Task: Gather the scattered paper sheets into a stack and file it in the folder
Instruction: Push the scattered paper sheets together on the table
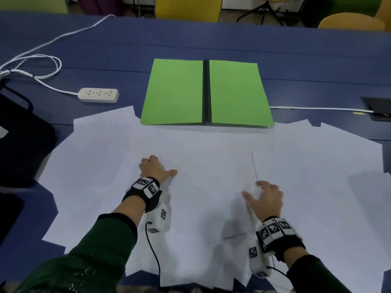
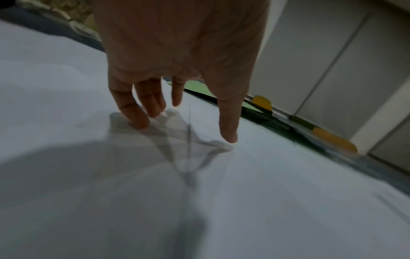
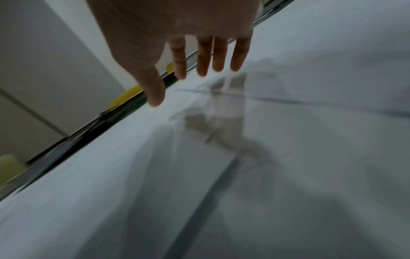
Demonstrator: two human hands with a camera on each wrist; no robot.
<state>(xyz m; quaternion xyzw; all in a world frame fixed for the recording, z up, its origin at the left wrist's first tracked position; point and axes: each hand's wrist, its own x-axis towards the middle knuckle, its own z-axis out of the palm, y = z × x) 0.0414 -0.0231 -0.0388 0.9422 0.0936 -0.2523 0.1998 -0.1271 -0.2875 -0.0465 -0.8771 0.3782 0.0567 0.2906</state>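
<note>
White paper sheets (image 1: pixel 211 166) lay scattered and overlapping across the blue table (image 1: pixel 127 51), their far edge touching the open green folder (image 1: pixel 175 92). Both hands were on them with fingers spread — left hand (image 1: pixel 155 169) pressing fingertips down, right hand (image 1: pixel 267 199) gripping nothing.

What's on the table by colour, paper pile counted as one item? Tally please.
Green: 1, the open green card folder.
White: 4, the spread of loose white paper sheets, the white plastic power strip, its looped white cable, the white cable on the right.
Total: 5.
</note>
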